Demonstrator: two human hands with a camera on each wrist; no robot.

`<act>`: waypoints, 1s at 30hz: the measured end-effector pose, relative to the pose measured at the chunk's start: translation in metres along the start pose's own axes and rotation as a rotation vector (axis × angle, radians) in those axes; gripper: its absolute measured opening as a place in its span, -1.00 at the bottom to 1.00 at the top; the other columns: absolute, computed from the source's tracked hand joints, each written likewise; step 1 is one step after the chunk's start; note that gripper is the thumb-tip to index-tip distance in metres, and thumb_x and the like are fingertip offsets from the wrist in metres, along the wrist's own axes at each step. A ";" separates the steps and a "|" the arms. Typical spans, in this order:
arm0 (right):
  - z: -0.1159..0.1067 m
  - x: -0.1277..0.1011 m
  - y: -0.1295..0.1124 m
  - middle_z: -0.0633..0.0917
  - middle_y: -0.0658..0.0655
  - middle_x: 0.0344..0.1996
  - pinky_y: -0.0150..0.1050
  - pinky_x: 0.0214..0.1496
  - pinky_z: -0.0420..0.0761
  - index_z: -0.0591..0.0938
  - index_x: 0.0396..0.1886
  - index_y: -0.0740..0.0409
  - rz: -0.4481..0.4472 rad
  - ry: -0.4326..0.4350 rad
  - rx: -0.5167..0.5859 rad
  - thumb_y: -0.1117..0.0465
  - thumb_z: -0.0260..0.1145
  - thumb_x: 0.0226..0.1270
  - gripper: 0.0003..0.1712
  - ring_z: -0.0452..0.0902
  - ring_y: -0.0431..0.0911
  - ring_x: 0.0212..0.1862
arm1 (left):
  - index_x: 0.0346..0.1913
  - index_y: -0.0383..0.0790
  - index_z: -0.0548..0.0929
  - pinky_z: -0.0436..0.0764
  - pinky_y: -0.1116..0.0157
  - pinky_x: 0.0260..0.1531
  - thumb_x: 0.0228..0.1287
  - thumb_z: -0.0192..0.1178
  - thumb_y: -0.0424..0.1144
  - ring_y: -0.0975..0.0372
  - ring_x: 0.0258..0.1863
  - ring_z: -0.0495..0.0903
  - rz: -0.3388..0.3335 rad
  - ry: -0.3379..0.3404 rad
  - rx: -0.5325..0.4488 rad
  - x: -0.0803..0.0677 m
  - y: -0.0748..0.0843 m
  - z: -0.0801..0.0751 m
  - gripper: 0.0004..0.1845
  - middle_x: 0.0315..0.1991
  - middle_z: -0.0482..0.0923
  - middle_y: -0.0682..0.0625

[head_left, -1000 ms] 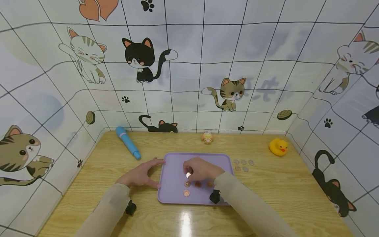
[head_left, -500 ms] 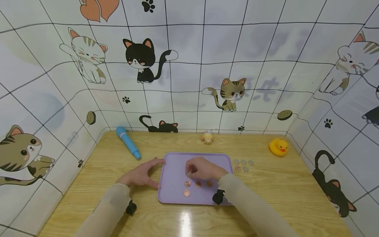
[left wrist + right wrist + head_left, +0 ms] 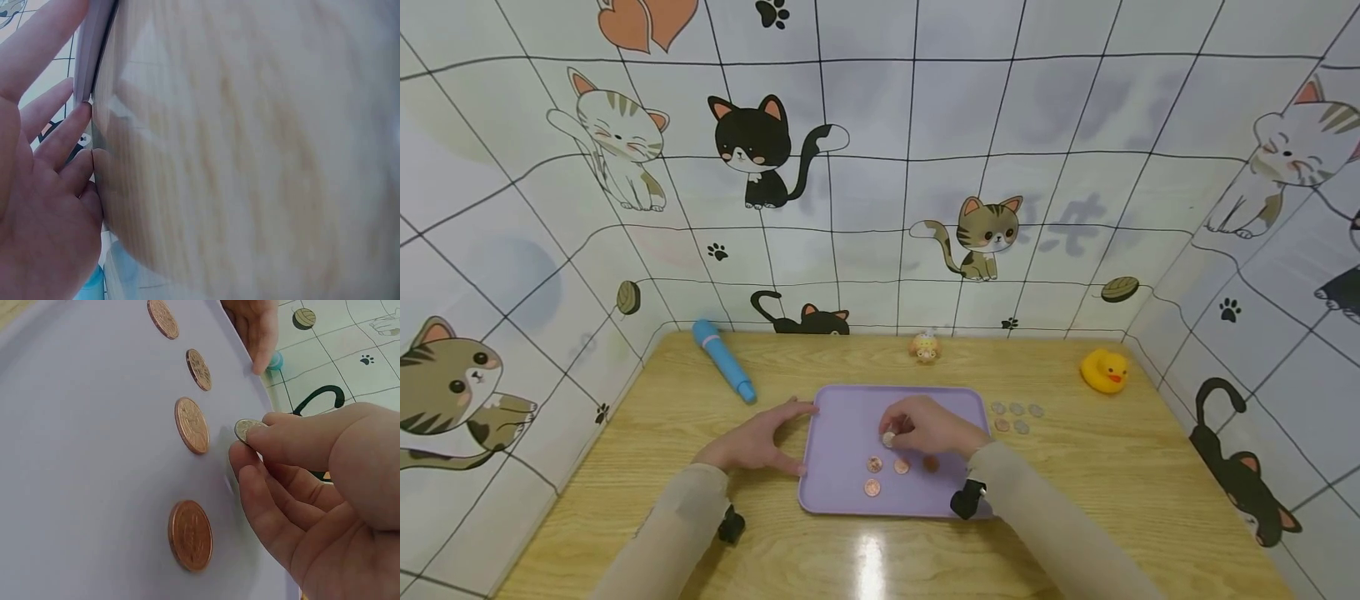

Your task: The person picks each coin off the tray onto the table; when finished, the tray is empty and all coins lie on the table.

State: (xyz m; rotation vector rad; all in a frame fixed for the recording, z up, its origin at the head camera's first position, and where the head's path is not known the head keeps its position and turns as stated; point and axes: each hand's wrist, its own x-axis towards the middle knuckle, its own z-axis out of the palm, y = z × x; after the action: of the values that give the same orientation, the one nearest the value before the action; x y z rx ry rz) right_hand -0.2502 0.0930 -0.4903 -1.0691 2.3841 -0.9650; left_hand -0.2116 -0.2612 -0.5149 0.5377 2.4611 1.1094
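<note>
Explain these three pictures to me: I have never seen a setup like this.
No machine here: a person wears three cameras, one on the head and one on each wrist. The head view looks down at a wooden table with a purple tray. The right hand pinches a silver coin above four copper coins lying on the tray; the right wrist view shows that grip close up. The left hand rests flat against the tray's left edge; its wrist view is mostly blurred tabletop. Also there: a blue pen, a yellow duck, a small toy, and loose coins.
</note>
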 end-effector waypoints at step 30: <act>-0.046 -0.084 0.041 0.69 0.07 -0.25 -0.28 -0.11 0.70 0.72 -0.19 0.13 0.133 0.311 0.117 0.35 0.49 0.36 -0.88 0.63 -0.10 -0.17 | 0.61 0.08 0.33 -0.13 -0.37 0.55 0.01 0.68 -0.02 -0.20 0.69 -0.23 0.005 0.010 -0.013 -0.001 0.001 0.002 0.08 0.71 -0.02 -0.18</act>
State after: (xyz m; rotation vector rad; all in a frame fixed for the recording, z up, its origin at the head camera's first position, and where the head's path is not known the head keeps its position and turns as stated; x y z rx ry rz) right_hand -0.2418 0.1965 -0.4833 -0.7527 2.5640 -1.2837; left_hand -0.2102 -0.2600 -0.5155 0.5360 2.4609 1.1320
